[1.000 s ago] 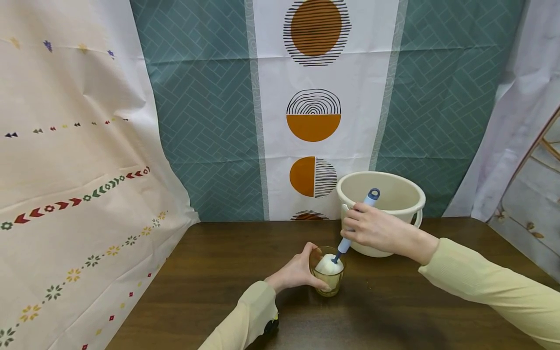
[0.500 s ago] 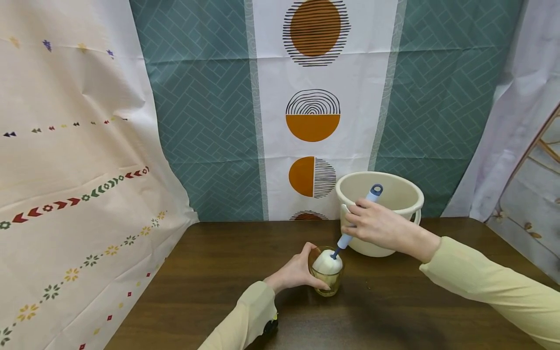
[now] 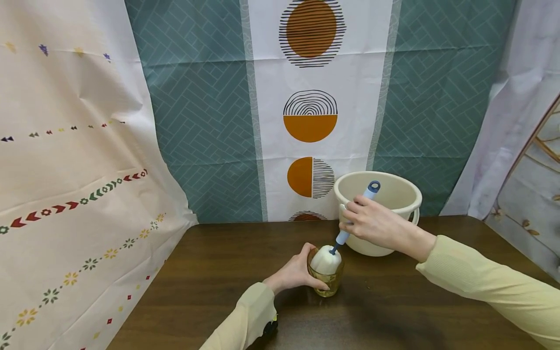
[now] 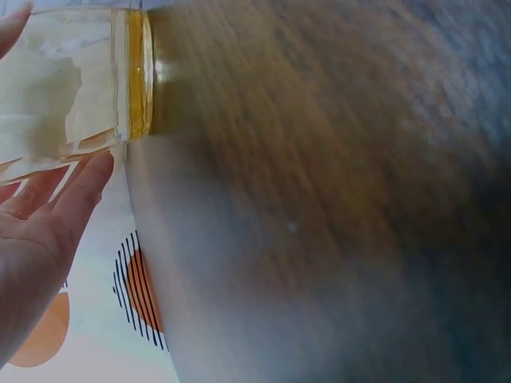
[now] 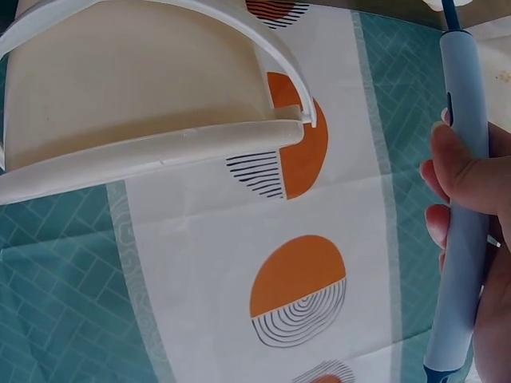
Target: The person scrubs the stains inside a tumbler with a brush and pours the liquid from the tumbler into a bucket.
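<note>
An amber glass (image 3: 329, 288) stands on the dark wooden table. My left hand (image 3: 297, 270) grips it from the left, thumb in front and fingers round the back. In the left wrist view the glass (image 4: 48, 88) lies sideways across the upper left corner, with fingers (image 4: 84, 191) along its side. Inside the glass sits the white sponge head (image 3: 325, 261) of a cup brush, its top bulging above the rim and its lower part behind the glass wall. My right hand (image 3: 374, 222) grips the brush's light blue handle (image 5: 463, 263), which tilts up and to the right.
Behind my right hand a cream bucket (image 3: 365, 249) with a side handle stands near the back of the table (image 3: 210, 277). A patterned curtain (image 3: 201, 121) hangs behind the table, and a cream cloth (image 3: 78, 194) hangs on the left.
The sponge head has risen in the glass, and more of it shows above the rim. My right hand has shifted slightly up with the brush; the left hand keeps its grip.
</note>
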Available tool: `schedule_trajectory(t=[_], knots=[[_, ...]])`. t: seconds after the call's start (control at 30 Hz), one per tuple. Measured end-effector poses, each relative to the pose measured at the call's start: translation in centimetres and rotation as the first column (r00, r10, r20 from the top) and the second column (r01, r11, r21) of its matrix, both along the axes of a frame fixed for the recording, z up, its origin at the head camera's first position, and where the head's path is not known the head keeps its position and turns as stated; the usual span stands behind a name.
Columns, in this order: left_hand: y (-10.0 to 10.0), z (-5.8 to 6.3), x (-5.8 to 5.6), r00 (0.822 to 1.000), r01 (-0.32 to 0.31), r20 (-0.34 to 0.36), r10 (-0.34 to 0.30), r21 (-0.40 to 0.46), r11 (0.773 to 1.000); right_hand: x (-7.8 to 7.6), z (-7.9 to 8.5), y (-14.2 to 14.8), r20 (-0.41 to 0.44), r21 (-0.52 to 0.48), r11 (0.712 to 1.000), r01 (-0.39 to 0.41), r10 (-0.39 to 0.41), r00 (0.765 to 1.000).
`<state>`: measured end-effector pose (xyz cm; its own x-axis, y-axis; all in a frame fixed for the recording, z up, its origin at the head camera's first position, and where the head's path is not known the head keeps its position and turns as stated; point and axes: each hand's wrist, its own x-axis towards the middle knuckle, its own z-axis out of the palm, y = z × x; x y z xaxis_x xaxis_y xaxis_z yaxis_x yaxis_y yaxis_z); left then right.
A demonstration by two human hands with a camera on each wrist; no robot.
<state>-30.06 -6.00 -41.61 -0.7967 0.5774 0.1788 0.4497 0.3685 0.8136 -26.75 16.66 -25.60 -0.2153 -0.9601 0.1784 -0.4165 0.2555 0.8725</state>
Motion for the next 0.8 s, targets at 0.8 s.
schedule_trajectory(t=[0.8], knots=[[-0.07,0.13,0.16,1.0,-0.011,-0.014,0.011,-0.03,0.999,0.98,0.08,-0.63,-0.044,0.049,0.998,0.026,-0.024,0.999]])
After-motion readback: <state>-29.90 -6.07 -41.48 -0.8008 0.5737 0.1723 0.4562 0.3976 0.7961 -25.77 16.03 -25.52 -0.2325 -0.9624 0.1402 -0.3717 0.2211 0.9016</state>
